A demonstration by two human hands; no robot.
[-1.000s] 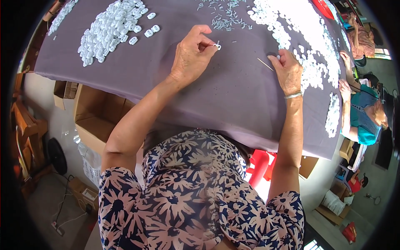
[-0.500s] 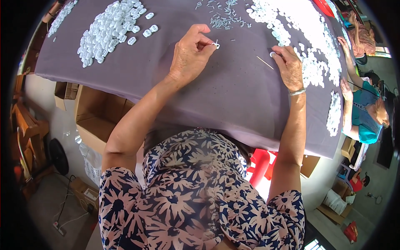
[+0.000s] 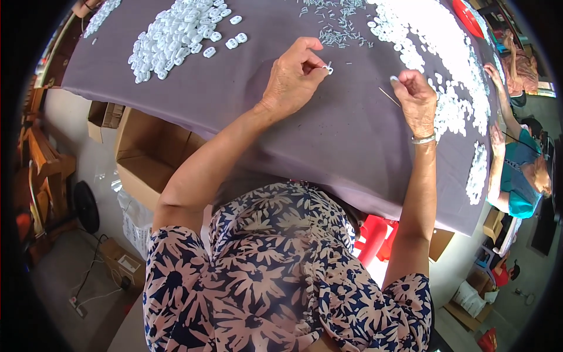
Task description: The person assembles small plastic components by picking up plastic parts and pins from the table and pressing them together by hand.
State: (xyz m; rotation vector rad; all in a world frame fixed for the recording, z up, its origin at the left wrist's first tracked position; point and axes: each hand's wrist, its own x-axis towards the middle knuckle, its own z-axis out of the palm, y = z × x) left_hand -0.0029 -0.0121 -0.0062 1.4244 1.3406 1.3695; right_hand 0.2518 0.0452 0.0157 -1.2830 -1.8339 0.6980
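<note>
Small white piece (image 3: 329,69), pinched.

Small white plastic piece (image 3: 329,69) pinched above grey cloth (image 3: 328,135)

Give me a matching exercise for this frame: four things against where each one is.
Things:
1. left hand
2. right hand
3. cardboard box
4. red dish

Places:
A. far right end of the table
B. under the table's left edge
C. pinching a small white piece, mid-table
D. beside the thin stick on the cloth

Pairs: 1-C, 2-D, 3-B, 4-A
</note>
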